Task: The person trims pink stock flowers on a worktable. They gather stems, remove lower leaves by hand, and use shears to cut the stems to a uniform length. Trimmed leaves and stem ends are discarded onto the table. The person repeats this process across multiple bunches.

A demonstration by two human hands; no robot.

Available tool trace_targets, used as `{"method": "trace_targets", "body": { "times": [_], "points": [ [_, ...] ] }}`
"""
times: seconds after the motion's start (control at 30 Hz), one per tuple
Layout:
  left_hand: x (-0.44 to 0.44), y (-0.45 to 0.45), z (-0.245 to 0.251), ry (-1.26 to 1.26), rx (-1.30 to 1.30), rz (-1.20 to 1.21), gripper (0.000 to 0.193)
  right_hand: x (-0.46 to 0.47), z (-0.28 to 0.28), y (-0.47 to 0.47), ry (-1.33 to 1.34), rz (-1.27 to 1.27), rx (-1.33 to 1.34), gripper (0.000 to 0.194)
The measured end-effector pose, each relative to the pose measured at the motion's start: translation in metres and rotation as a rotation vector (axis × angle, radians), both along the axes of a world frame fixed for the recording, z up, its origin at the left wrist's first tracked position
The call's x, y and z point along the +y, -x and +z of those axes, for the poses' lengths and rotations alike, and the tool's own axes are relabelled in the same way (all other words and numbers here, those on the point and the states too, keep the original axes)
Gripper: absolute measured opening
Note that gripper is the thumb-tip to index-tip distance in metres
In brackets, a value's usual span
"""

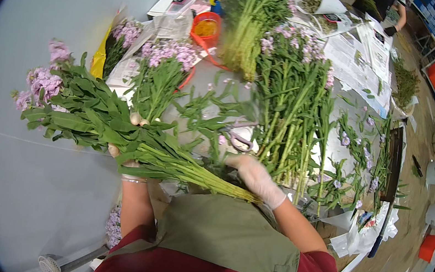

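Observation:
My left hand (113, 150), in a pale glove, grips a bunch of lilac stock flowers (119, 124). Its blooms point left, and its bare green stems stretch right across the front of my apron. Leaves cover much of that hand. My right hand (257, 179), gloved and blurred, is beside the cut stem ends; its fingers are partly hidden, so I cannot tell whether it holds anything. Just beyond it on the table (203, 88) lie scissors with purple handles (240, 142) among loose leaves. A large pile of stock stems (291, 113) lies to their right.
Another bunch (244, 31) rests at the back beside an orange-red container (206, 26). A smaller bunch (158, 81) lies left. Newspaper sheets (357, 64) cover the back right. A wall (43, 161) stands close on my left. Another person's arm (401, 18) shows far right.

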State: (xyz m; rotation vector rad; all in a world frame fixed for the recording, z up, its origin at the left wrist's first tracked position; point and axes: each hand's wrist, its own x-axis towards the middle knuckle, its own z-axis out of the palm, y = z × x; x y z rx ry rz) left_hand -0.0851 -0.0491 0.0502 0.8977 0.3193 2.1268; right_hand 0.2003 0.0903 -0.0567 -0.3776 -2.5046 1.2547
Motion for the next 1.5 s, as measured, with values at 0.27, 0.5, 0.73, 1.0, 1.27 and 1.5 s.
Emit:
{"method": "trace_targets", "body": {
  "times": [0.27,0.5,0.73,1.0,1.27,1.5],
  "points": [
    [-0.08,0.094,0.013,0.262,-0.051,0.46,0.056,0.064,-0.057,0.078,-0.605,-0.314,-0.717,0.058],
    [-0.096,0.126,-0.015,0.251,0.199,0.54,0.071,0.04,-0.039,0.072,-0.3,-0.296,-0.879,0.027],
    [-0.102,0.137,-0.01,0.117,0.301,0.361,0.072,-0.029,-0.03,0.057,0.042,-0.232,-0.5,0.027],
    [-0.098,0.132,0.003,-0.009,0.258,0.096,0.048,-0.048,-0.032,0.089,0.263,-0.323,-0.591,0.039],
    [-0.082,0.103,0.024,-0.077,0.171,-0.033,0.045,-0.043,-0.017,0.119,0.085,-0.237,-0.773,0.044],
    [-0.075,0.1,0.027,-0.098,0.301,-0.03,0.044,-0.039,-0.027,0.098,0.133,-0.18,-0.67,0.034]
  ]
}}
